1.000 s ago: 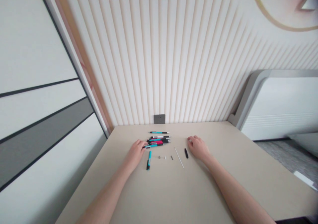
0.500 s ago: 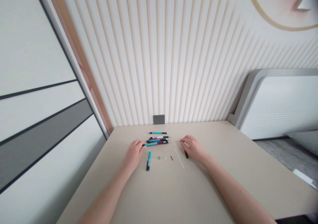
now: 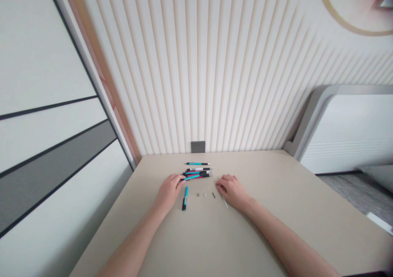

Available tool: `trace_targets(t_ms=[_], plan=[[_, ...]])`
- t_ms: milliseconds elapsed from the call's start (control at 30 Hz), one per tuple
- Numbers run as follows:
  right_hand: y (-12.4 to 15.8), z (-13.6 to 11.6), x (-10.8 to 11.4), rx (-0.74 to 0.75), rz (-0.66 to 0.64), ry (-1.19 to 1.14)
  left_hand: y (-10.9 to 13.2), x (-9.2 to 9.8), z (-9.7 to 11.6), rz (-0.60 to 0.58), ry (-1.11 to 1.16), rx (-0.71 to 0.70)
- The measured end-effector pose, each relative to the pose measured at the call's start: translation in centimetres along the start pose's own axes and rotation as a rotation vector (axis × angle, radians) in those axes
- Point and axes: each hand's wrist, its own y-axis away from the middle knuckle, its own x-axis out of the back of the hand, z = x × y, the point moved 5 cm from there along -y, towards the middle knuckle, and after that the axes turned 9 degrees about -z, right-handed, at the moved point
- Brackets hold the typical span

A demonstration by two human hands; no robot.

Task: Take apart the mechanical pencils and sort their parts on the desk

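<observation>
My left hand point(image 3: 168, 191) rests on the beige table point(image 3: 215, 240), its fingertips pinched on the left end of a teal pen point(image 3: 192, 177) at the front of a small pile of pens point(image 3: 199, 172). A teal pen barrel with a black tip point(image 3: 184, 198) lies just right of that hand. My right hand point(image 3: 231, 190) lies curled, knuckles up, over a thin white refill whose near end point(image 3: 226, 203) pokes out below it. What its fingers hold is hidden. Three tiny pen parts point(image 3: 205, 194) sit in a row between my hands.
One more teal pen point(image 3: 198, 163) lies alone behind the pile. A grey wall socket point(image 3: 198, 146) sits in the ribbed wall at the table's far edge. A white unit with a grey frame point(image 3: 346, 129) stands to the right, and panelled doors point(image 3: 46, 146) to the left.
My right hand slid left, over the small black part and onto the white refill; the black part no longer shows. My left hand stayed at the pile, and the front teal pen now lies slightly tilted.
</observation>
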Motion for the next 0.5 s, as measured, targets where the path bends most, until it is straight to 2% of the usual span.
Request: trace_targets(t_ms=[133,267,400,500], plan=[[0.1,0.1,0.6,0.000,0.085,-0.072,0.0,0.2,0.6,0.015,0.009,-0.052],[0.2,0.3,1.4,0.022,0.203,-0.226,0.1,0.3,1.8,0.017,0.021,-0.165],[0.2,-0.7,1.3,0.160,0.173,-0.246,0.4,0.8,3.0,0.062,-0.022,-0.286],[0.1,-1.1,1.0,0.195,0.146,-0.201,0.5,1.1,3.5,0.094,-0.046,-0.328]])
